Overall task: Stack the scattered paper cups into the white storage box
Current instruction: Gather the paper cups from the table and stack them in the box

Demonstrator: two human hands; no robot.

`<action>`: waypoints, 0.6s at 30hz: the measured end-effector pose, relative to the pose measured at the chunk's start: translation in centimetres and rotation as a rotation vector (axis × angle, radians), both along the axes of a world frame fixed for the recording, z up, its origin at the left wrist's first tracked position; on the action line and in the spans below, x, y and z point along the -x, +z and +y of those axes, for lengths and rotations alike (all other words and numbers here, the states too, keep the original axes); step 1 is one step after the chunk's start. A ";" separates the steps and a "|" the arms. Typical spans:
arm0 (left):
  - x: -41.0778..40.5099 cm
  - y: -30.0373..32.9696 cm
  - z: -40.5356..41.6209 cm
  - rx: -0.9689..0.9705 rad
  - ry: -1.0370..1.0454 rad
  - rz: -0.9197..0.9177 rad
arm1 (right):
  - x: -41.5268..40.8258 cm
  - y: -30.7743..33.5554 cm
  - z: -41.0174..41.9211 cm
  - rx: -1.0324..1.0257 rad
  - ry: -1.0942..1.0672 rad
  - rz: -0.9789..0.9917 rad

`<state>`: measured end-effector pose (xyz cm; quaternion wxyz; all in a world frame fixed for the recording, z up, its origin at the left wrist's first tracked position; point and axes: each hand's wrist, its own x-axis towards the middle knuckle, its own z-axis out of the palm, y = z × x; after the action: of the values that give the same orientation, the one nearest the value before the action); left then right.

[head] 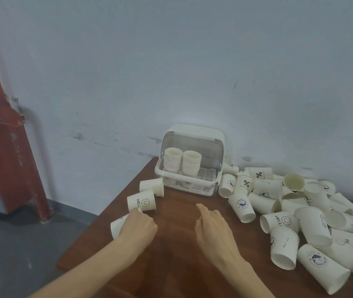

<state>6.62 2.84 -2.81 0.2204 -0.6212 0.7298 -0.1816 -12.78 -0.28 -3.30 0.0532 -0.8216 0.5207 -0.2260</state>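
The left hand (138, 227) grips a white paper cup lying on its side (117, 226) at the brown wooden table (175, 265)'s left edge. The right hand (212, 229) hovers flat, fingers relaxed, over bare wood; ahead of it stands the white plastic storage box (189, 160), and heaped white paper cups (300, 211) crowd its right.

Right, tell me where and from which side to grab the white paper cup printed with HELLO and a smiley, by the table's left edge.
Grip the white HELLO smiley paper cup around its side wall at mid-height, coming from above. It appears to stand rim-down with its closed base up, so there is no open rim to pinch. The left hand, nearest, already holds another white cup; the open right hand is probably freer.
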 end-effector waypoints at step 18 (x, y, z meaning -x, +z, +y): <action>4.1 1.8 1.6 0.196 -0.104 0.341 | 2.6 0.0 1.1 -0.003 -0.045 -0.019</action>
<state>2.50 4.41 -0.98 0.0226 -0.6229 0.7665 -0.1550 -15.42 0.85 -3.32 0.0543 -0.8073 0.5390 -0.2341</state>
